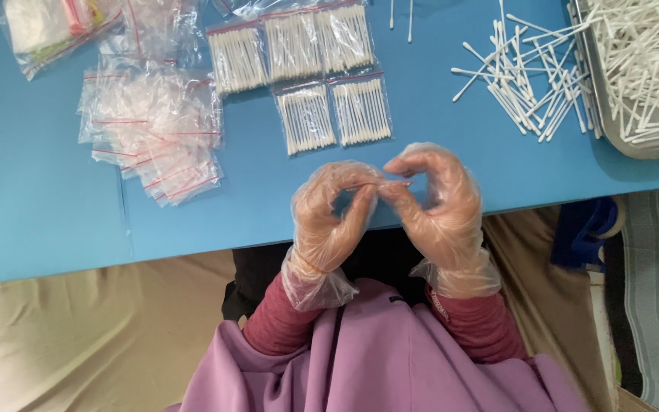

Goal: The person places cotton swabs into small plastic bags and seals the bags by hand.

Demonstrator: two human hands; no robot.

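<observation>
My left hand (331, 217) and my right hand (438, 200) wear clear plastic gloves and meet over the near edge of the blue table (40, 214). Their fingertips pinch a small clear zip bag (381, 185) between them, seen edge-on and hard to make out. Just beyond the hands lie several filled bags of white cotton swabs (333, 113) in two rows. A loose heap of cotton swabs (524, 80) lies on the table to the right.
A pile of flat clear zip bags with red seal lines (154, 126) sits at the left. A metal tray (612, 130) full of swabs stands at the right edge. Another bag with coloured contents (47, 27) lies at the top left.
</observation>
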